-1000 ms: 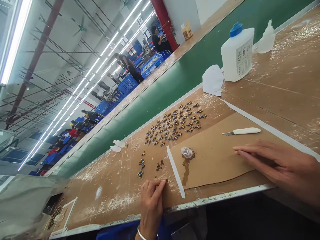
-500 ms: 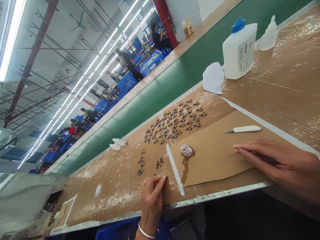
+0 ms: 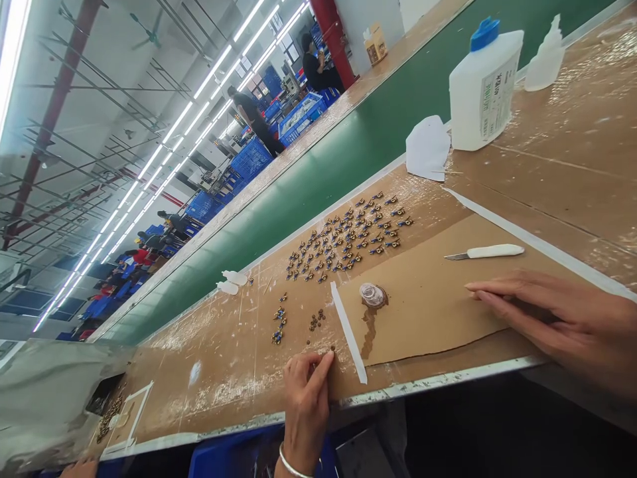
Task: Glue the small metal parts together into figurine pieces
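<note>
Tiny dark piece point(image 3: 332, 348) lies on the brown workbench point(image 3: 223, 358), near its front edge and just left of a white tape strip point(image 3: 348, 335).

The workbench runs off to my left beside a long green belt point(image 3: 318, 186). A loose cardboard sheet point(image 3: 438, 305) covers the part in front of me. At the far right stands a big white bottle point(image 3: 485, 93) with a blue cap, with a small clear dropper bottle point(image 3: 545, 56) just behind it.

My right hand point(image 3: 567, 325) lies flat on the cardboard, fingers straight and together, holding nothing. My left hand point(image 3: 304, 398) rests at the near edge with a bangle on the wrist. Its fingers are bunched, and the index finger reaches out so the tip sits just beside the dark piece. Whether it touches the piece, or whether anything is pinched under the other fingers, I cannot tell.

A folded white paper point(image 3: 425, 149) lies to the left of the big bottle. A white-handled knife point(image 3: 490, 251) lies on the cardboard beyond my right hand, well apart from it. A clear cap point(image 3: 371, 294) sits at the cardboard's left edge, on a dark stain.

Many brass-and-blue parts point(image 3: 348, 239) are spread in rows beyond the cardboard. A few more point(image 3: 279, 325) lie beyond my left hand, next to a small cluster of dark bits point(image 3: 315, 323).
</note>
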`<state>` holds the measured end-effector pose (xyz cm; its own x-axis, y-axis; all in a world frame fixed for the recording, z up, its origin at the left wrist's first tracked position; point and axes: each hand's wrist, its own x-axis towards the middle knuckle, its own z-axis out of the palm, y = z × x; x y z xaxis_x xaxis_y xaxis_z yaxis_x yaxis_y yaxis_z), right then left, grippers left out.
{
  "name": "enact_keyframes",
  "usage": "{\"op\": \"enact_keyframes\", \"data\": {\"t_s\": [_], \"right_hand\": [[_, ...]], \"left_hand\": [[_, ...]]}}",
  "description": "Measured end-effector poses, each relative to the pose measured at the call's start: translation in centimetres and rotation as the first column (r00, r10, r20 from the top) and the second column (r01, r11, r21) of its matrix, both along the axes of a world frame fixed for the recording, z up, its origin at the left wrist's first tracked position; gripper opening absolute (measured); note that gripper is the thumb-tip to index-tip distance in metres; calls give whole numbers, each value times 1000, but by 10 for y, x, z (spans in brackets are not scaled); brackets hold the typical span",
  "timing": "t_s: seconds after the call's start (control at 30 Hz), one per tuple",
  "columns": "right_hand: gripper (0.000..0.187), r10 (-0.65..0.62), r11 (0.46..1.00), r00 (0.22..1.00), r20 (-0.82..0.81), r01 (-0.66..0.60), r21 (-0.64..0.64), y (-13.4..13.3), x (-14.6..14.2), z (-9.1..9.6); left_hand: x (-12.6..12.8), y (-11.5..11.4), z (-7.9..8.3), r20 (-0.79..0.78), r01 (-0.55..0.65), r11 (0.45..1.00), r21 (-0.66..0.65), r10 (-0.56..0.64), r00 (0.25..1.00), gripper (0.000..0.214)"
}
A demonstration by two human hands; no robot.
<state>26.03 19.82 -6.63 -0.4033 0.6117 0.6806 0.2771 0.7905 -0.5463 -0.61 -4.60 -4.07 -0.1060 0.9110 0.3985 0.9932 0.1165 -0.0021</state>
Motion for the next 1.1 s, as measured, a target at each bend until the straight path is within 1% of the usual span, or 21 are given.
{"op": "enact_keyframes", "data": {"t_s": [0.23, 0.43, 0.67, 0.93, 1.03, 1.1], "right_hand": [[19, -6, 1000, 1000, 17, 6, -9, 1, 1, -5], [17, -3, 1000, 1000, 16, 3, -1, 1, 1, -5], [17, 3, 1000, 1000, 17, -3, -11, 1, 1, -5], [19, 5, 1000, 999, 33, -4, -26, 1, 1, -7], [19, -1, 1000, 1000, 28, 2, -24, 2, 3, -8], [18, -7, 1000, 999, 34, 7, -21, 2, 3, -8]], "left_hand": [[4, 4, 0, -8, 5, 999, 33, -5, 1000, 42], [5, 5, -2, 8, 5, 999, 31, -5, 1000, 44], [4, -6, -7, 47, -90, 996, 18, 89, 995, 44], [7, 0, -8, 42, -70, 997, 25, 69, 997, 44], [5, -4, -7, 55, -86, 996, 19, 85, 995, 43], [-1, -9, -5, 71, -120, 992, 47, 117, 991, 40]]}}
